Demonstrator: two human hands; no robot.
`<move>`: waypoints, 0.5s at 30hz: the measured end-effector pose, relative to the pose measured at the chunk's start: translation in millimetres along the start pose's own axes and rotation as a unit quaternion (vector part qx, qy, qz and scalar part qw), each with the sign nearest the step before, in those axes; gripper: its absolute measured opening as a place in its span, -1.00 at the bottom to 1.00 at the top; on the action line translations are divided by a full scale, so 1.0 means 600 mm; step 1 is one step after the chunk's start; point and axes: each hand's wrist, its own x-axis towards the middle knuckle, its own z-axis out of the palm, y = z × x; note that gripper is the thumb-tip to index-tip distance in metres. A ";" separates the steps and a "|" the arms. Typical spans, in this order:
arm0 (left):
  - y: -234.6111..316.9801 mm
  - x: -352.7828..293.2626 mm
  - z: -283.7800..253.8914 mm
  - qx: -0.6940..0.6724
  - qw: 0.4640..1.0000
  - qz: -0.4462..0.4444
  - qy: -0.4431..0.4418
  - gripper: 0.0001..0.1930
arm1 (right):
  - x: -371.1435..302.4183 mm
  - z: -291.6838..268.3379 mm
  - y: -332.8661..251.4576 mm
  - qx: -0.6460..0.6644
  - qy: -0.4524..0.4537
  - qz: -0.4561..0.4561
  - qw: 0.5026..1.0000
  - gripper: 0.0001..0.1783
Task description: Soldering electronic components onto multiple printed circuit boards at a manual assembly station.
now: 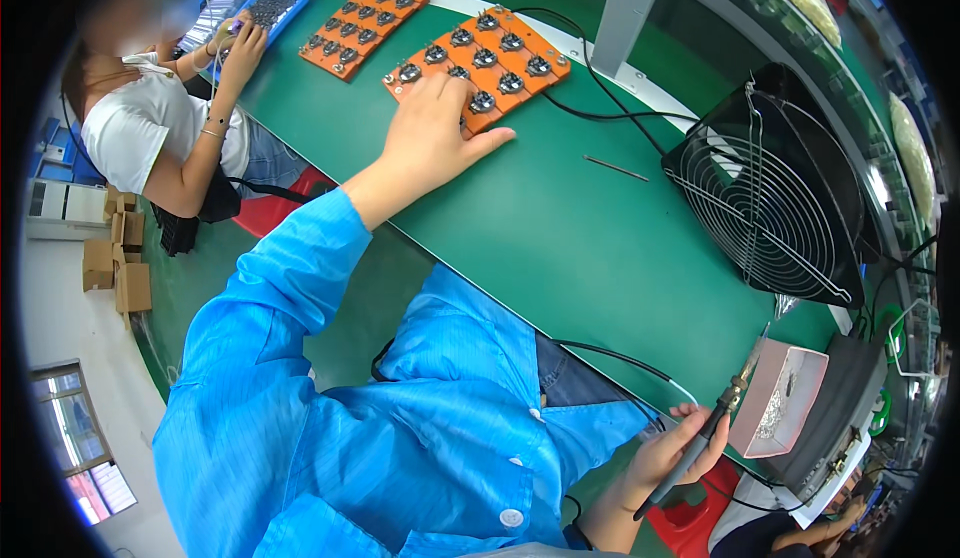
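Note:
My left hand (432,123) lies over the near left part of an orange board (545,42) on the green table. Its thumb is spread away and its fingertips reach down among small round electronic parts (485,58) set in rows; some parts are hidden beneath it. In my right hand (672,450), at the lower right, is a soldering iron (705,436) with a dark handle and a metal tip pointing up and away. That tip is beside a pinkish box (757,428) with small metallic bits inside, well apart from the board.
Another orange board (375,28) with similar parts stands farther left. A black fan with a wire guard (760,218) is at the right. A thin metal rod (616,168) lies on the table (520,228). Cables cross the far side. A co-worker (165,108) sits left, near a blue tray (290,13).

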 end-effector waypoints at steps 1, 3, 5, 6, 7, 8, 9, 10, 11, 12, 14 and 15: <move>0.008 -0.002 0.003 0.020 1.000 -0.001 -0.007 -0.55 | 0.001 -0.002 -0.001 0.007 -0.004 -0.007 1.000 -0.50; 0.005 -0.002 0.008 0.034 0.999 -0.009 -0.021 -0.53 | 0.001 -0.007 -0.002 -0.007 -0.014 -0.023 1.000 -0.50; -0.008 -0.002 0.010 0.038 0.999 -0.009 -0.033 -0.54 | -0.001 -0.012 0.000 0.000 -0.011 -0.020 1.000 -0.50; -0.016 -0.003 0.010 0.026 0.999 -0.008 -0.029 -0.55 | -0.002 -0.015 0.001 -0.012 -0.016 -0.024 1.000 -0.50; -0.024 -0.003 0.009 0.012 1.000 -0.002 -0.020 -0.56 | -0.003 -0.017 0.004 -0.010 -0.017 -0.024 0.999 -0.50; -0.032 -0.004 0.005 -0.002 1.000 -0.003 -0.024 -0.56 | -0.004 -0.020 0.007 0.001 -0.017 -0.018 1.000 -0.50; -0.038 -0.008 -0.002 -0.007 0.999 -0.017 -0.032 -0.58 | -0.005 -0.023 0.010 -0.009 -0.021 -0.028 0.999 -0.50; -0.043 -0.012 -0.012 -0.001 1.000 -0.007 -0.030 -0.59 | -0.006 -0.027 0.012 -0.012 -0.023 -0.031 0.999 -0.50; -0.042 -0.020 -0.022 -0.030 0.999 0.002 -0.021 -0.59 | -0.008 -0.031 0.013 -0.003 -0.019 -0.025 0.999 -0.50; -0.039 -0.030 -0.034 -0.058 0.998 -0.004 -0.021 -0.59 | -0.009 -0.033 0.015 -0.010 -0.025 -0.024 0.999 -0.51; -0.022 -0.057 -0.060 -0.071 0.997 0.019 -0.035 -0.58 | -0.008 -0.035 0.019 0.000 -0.025 -0.012 1.000 -0.51; -0.009 -0.071 -0.072 -0.083 0.995 0.032 -0.042 -0.58 | -0.007 -0.035 0.020 -0.003 -0.032 -0.022 0.999 -0.51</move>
